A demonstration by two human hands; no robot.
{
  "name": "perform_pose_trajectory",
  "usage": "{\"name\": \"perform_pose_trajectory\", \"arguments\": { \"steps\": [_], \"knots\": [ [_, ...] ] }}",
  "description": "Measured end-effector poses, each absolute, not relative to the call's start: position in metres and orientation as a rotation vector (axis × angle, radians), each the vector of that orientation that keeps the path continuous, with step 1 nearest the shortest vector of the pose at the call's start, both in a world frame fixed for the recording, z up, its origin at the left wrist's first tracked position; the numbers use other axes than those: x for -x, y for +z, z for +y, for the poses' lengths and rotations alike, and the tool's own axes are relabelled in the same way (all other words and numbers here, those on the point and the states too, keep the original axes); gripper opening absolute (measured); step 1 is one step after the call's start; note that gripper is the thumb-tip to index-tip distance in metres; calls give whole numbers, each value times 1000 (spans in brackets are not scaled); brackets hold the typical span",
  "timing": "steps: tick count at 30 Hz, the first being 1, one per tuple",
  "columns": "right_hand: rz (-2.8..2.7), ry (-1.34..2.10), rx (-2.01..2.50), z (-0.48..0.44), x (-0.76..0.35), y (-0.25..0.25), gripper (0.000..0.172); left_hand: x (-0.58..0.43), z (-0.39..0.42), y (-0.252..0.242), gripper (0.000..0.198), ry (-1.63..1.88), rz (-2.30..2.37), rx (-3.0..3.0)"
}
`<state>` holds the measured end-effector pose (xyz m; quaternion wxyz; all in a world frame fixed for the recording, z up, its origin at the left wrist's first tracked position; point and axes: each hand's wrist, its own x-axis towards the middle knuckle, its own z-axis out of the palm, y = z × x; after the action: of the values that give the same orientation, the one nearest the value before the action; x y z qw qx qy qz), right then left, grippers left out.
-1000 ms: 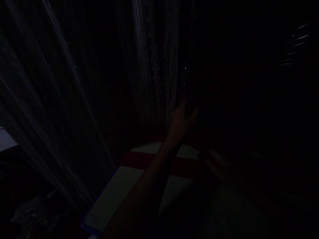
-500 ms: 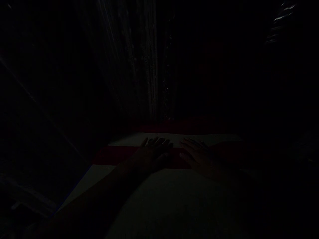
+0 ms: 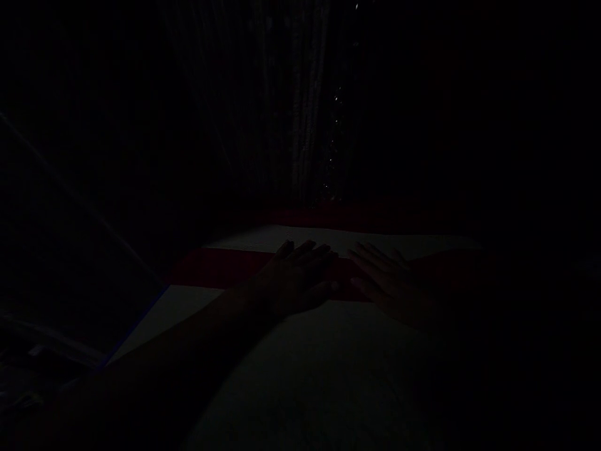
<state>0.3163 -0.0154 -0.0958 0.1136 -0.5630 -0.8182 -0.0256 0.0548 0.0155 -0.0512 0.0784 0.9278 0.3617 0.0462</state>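
Very little light falls on the scene. A pale cloth-like sheet with red bands [image 3: 225, 266] spreads out in front of me; whether it is fabric or another material I cannot tell. My left hand [image 3: 298, 275] lies flat on it, fingers stretched forward across a red band and onto the pale stripe beyond. To its right, a small gap apart, my right hand [image 3: 387, 282] rests palm down in the same way, its wrist lost in the dark. Neither hand holds anything that shows.
A thin blue edge [image 3: 134, 329] runs along the sheet's left side. Shiny, hanging folds like plastic film [image 3: 305, 125] rise behind it. Dim, unclear objects [image 3: 28, 376] lie at the lower left. The right side is too dark to make out.
The hands and the striped sheet sit slightly higher and farther right in view, as the camera has shifted. Both hands stay flat on the sheet.
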Motion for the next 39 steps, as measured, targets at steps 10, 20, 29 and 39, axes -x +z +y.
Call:
{"name": "perform_pose_trajectory", "arguments": {
  "steps": [10,20,29,39],
  "knots": [
    [-2460,-67,1700,-14,-321,-95,70,-54,22,-58,80,127,1072,-2785],
    [-2450,-59,1694,-15,-319,-92,71,-56,19,-52,81,72,1092,-2769],
    [-2420,-11,1708,-16,-318,-88,69,-55,17,-46,90,66,1068,-2734],
    [-2412,70,1665,-15,-329,-75,64,-54,17,-46,88,81,1074,-2723]
  ]
}}
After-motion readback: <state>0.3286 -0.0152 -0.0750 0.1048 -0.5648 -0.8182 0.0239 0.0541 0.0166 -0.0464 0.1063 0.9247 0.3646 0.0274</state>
